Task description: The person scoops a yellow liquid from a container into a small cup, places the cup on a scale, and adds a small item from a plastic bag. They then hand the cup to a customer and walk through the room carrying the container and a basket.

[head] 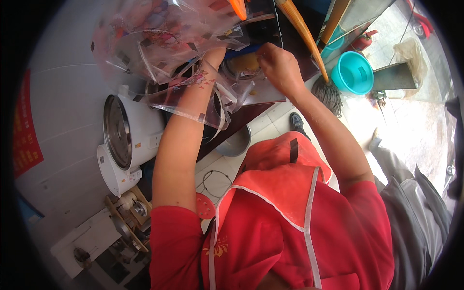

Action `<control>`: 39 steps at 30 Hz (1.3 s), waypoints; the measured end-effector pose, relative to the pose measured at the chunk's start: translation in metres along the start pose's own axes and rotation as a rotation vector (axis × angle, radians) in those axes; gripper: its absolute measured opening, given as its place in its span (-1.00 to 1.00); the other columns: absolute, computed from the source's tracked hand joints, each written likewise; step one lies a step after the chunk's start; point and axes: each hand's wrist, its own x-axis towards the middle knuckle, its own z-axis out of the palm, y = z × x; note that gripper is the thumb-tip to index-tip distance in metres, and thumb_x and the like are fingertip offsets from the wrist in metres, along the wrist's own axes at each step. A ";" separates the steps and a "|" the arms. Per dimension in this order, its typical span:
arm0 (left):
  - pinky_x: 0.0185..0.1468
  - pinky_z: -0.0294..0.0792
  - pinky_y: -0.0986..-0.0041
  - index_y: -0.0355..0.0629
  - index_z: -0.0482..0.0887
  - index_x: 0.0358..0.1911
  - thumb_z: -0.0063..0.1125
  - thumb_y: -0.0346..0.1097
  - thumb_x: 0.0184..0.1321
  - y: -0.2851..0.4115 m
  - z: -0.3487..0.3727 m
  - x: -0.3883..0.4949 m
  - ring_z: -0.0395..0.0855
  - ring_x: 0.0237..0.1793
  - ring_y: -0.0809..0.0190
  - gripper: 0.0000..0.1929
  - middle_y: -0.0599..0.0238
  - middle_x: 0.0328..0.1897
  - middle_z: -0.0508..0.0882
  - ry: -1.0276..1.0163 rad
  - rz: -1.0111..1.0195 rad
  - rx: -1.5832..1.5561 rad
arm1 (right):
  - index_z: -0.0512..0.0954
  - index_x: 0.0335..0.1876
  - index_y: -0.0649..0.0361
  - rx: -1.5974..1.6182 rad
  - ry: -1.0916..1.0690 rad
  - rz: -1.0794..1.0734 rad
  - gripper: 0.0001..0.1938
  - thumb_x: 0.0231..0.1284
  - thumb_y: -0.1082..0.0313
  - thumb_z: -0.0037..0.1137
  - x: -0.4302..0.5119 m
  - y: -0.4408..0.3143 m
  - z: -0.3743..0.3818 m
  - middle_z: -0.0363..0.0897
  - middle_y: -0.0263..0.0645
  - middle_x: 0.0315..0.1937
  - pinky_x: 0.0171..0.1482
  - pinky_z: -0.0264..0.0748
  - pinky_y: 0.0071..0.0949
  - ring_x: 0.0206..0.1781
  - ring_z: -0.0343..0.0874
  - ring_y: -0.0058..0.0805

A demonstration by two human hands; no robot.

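Note:
My left forearm reaches under a clear plastic sheet [145, 54] printed with coloured pictures. Only the wrist and the edge of my left hand [216, 57] show, and the fingers are hidden behind the sheet. My right hand [281, 65] is beside a round container [241, 65] with yellowish contents, on the counter [268, 95]. Its fingers are curled inward, and whether something sits between them cannot be made out. An orange plastic piece [238, 9] hangs at the top edge, above the counter.
Left of my arm stand white rice cookers [145, 130]. A metal basin [235, 142] rests on the tiled floor. To the right are a mop [326, 96], a turquoise bucket [352, 72], a dustpan [395, 77] and a fire extinguisher [361, 41]. Another person's grey-clothed legs [409, 203] are close by.

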 end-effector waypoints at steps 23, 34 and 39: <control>-0.17 0.50 0.33 -0.15 0.65 -0.07 0.28 -0.19 0.14 0.105 -0.085 -0.062 0.67 -0.31 0.13 -0.69 0.16 -0.26 0.67 -0.039 -0.022 0.020 | 0.57 -0.12 0.32 0.354 -0.145 0.198 -0.76 0.08 0.46 0.22 -0.014 0.009 -0.005 0.57 -0.32 -0.39 -0.30 0.48 -0.59 -0.39 0.54 -0.61; -0.22 0.41 0.56 -0.10 0.30 0.32 0.13 -0.54 0.07 0.110 -0.084 -0.129 0.54 -0.31 0.29 -0.34 0.10 0.07 0.52 -0.330 -0.600 -1.257 | 0.56 -0.08 0.38 0.494 -0.298 0.359 -0.70 0.00 0.56 0.15 -0.017 -0.011 -0.013 0.47 -0.35 -0.41 -0.27 0.44 -0.61 -0.36 0.53 -0.60; -0.34 0.24 0.66 -0.15 0.26 0.41 -0.10 -0.67 0.00 0.110 -0.095 -0.132 0.34 -0.47 0.41 -0.25 0.12 0.22 0.48 -0.401 -0.701 -1.806 | 0.55 -0.04 0.36 0.651 -0.288 0.373 -0.73 0.12 0.54 0.14 -0.027 -0.007 -0.016 0.54 -0.33 -0.34 -0.09 0.51 -0.60 -0.23 0.60 -0.57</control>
